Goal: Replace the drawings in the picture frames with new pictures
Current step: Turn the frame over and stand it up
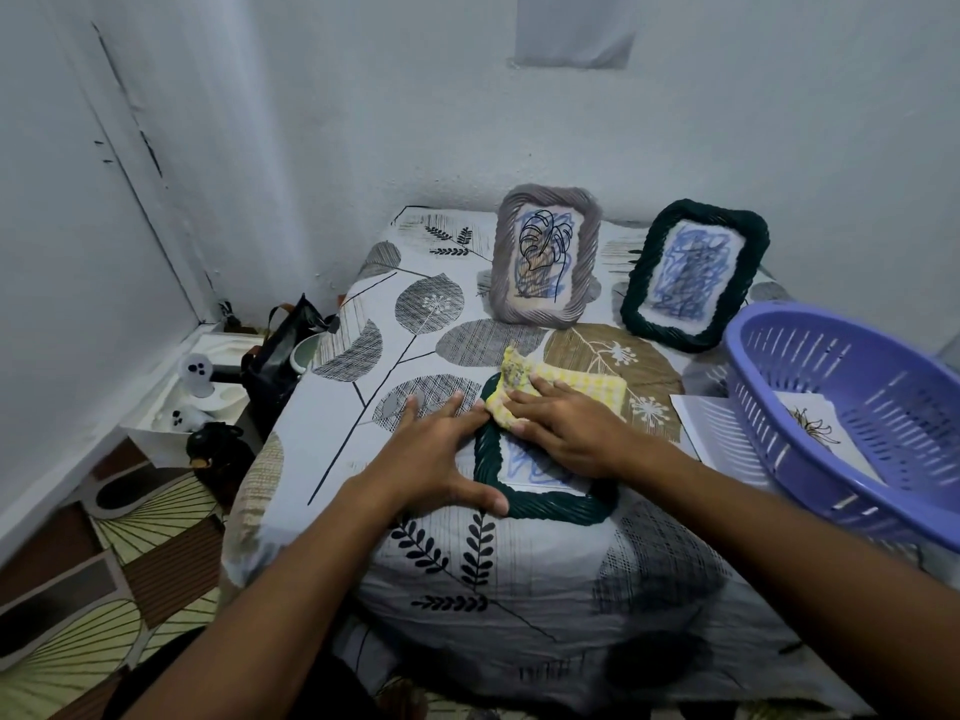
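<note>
Two hands on the flat green frame

Three frames were on the bed: a grey frame (545,254) and a green frame (693,275) propped upright at the back, and a second green frame (540,506) lying flat right under the hands, long axis running away from the person. Left hand (436,449) lay spread wide and flat, fingers straight, thumb touching the frame's near-left edge, steadying it. Right hand (566,426) pressed a yellow checked cloth (545,389) onto the frame's far end, fingers fairly straight. Blue scribble drawing (524,462) was still inside. Replacement pictures (813,426) sat in the purple basket (852,356), nearer the right hand. Likely step: wiping before opening.
</note>
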Demonstrator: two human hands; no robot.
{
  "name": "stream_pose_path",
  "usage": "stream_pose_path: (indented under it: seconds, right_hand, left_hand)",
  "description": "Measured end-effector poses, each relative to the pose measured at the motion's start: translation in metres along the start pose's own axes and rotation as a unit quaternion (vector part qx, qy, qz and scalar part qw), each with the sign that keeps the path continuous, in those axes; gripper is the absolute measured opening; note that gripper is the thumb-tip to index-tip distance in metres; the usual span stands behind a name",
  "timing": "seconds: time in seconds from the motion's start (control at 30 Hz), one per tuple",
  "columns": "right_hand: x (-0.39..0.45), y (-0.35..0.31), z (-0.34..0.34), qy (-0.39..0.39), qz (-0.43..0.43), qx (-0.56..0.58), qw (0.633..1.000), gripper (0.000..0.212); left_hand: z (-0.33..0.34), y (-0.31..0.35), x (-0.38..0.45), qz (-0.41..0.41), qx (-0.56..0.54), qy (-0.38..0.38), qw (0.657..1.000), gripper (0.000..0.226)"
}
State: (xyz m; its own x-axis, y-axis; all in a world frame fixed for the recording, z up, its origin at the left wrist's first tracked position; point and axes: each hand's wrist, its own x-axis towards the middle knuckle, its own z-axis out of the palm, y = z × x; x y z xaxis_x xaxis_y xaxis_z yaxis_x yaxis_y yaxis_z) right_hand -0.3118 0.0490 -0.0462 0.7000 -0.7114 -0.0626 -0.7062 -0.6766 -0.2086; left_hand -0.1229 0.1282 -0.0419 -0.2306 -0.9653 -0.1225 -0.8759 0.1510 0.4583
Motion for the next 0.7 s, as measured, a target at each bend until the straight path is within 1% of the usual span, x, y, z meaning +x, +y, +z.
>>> stream_pose_path:
  seconds: [0.1, 0.3, 0.47, 0.7]
  right_hand:
    - [-0.007, -0.004, 0.002, -0.002, -0.006, 0.005, 1.000, 0.047]
    - [-0.031, -0.019, 0.007, 0.002, -0.021, 0.024, 0.999, 0.045]
    - [-0.043, -0.027, 0.010, -0.006, -0.028, 0.034, 0.999, 0.047]
    - [-0.061, -0.036, 0.011, -0.012, -0.033, 0.058, 0.998, 0.046]
  left_hand:
    - [0.003, -0.007, 0.003, 0.001, -0.003, 0.009, 1.000, 0.115]
    - [0.014, -0.022, 0.010, 0.038, -0.001, 0.040, 0.998, 0.129]
    - [0.013, -0.022, 0.010, 0.044, 0.003, 0.049, 0.998, 0.119]
    - [0.011, -0.020, 0.010, 0.045, 0.025, 0.045, 0.998, 0.121]
